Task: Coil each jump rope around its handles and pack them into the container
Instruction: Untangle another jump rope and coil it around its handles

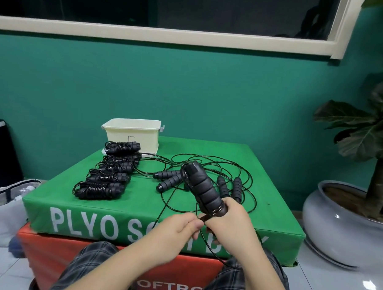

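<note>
We recorded the handles (208, 193) held by the right hand (231, 221) as matt black ribbed foam, soft-looking, with a smoother hard plastic cap at the far end. The cord (246, 180) looked like thin, glossy black coated cable, catching small highlights. The coiled ropes (100, 190) showed the same shiny cord over dull foam grips. The container (133, 134) was cream plastic, smooth with a low sheen. We listed the green box (207, 152) as vinyl-covered padding, faintly glossy, with white printed lettering, and the red box (49, 255) beneath as the same covering. The planter (336, 228) appeared to be glazed ceramic, highly reflective. The shorts (89, 263) were woven plaid cloth, matt.
</note>
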`<control>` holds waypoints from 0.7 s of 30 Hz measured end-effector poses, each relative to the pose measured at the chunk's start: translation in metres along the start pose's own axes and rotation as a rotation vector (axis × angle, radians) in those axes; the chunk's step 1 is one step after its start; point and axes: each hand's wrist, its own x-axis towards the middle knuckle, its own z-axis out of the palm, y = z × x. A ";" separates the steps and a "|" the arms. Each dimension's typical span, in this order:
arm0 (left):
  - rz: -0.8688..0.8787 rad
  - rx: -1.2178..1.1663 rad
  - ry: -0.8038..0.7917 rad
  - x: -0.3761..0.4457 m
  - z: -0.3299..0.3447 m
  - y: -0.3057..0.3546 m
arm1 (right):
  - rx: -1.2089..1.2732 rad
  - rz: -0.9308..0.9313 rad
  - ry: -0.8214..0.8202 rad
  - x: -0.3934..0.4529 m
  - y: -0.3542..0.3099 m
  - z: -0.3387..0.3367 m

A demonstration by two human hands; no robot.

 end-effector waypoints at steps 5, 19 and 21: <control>-0.006 0.072 0.052 0.007 -0.016 -0.010 | 0.105 0.002 -0.204 -0.007 -0.008 0.000; 0.427 0.146 0.296 0.010 -0.021 -0.019 | 0.760 0.113 -0.543 -0.008 -0.002 -0.003; 0.433 0.151 0.380 0.010 -0.021 -0.018 | 0.786 0.135 -0.505 -0.009 -0.005 0.001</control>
